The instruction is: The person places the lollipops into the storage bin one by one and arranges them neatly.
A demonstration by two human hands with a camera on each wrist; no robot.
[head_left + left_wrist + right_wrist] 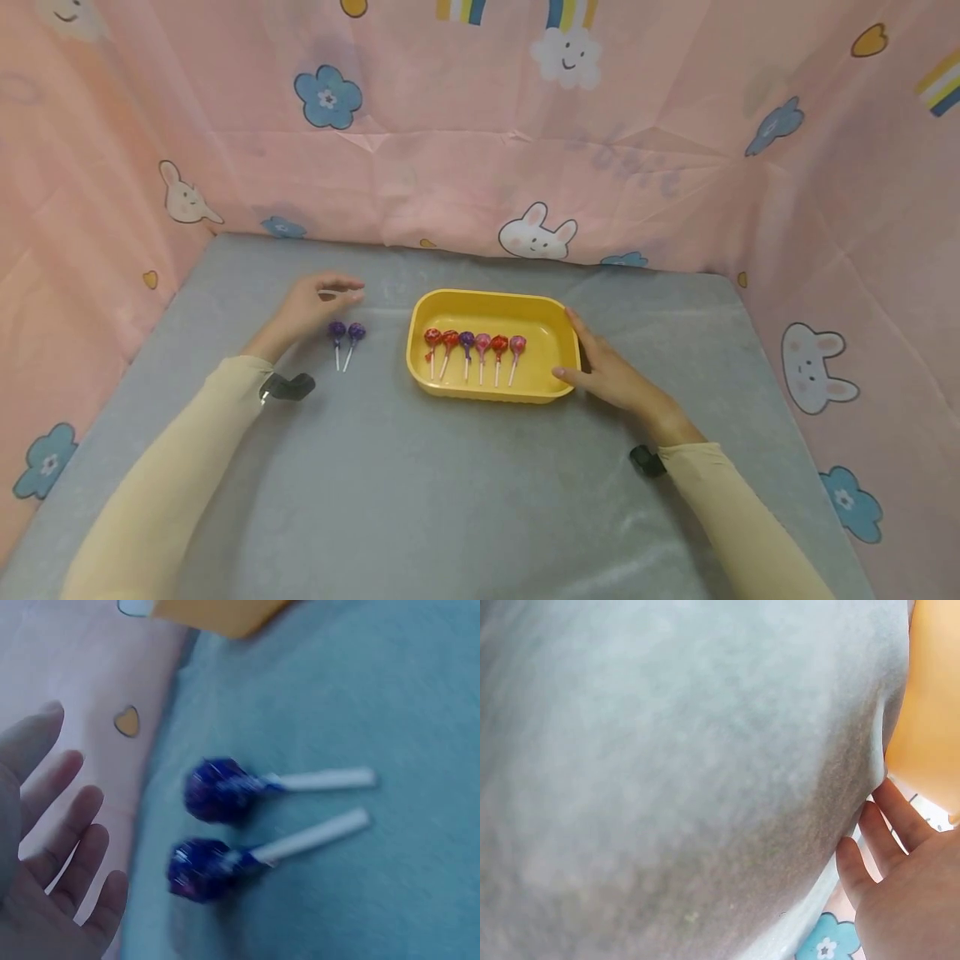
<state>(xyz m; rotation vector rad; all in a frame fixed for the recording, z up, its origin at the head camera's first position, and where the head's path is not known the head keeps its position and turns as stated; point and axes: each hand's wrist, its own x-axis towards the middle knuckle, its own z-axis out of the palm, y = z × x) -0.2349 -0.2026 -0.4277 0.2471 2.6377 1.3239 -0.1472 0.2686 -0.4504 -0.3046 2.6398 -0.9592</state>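
Note:
In the head view my left hand (pixel 318 302) hovers just beyond two purple-wrapped lollipops on the table, fingers loosely bent and nothing between them. The left wrist view shows both close up, an upper lollipop (pixel 221 790) and a lower lollipop (pixel 201 868), white sticks pointing away from the hand (pixel 64 855). A yellow tray (pixel 487 297) stands at the middle of the table. Several lollipops lie in a row inside it, among them a red lollipop (pixel 432 337), a purple lollipop (pixel 467 340) and a pink lollipop (pixel 517 343). My right hand (pixel 611 371) holds the tray's right end, thumb over the rim, fingers along the outer wall.
A grey cloth (pixel 450 500) covers the table. Pink curtain (pixel 435 183) with printed rabbits and flowers hangs along the back and both sides. Dark wrist devices sit at the left cuff (pixel 288 387) and the right cuff (pixel 647 461).

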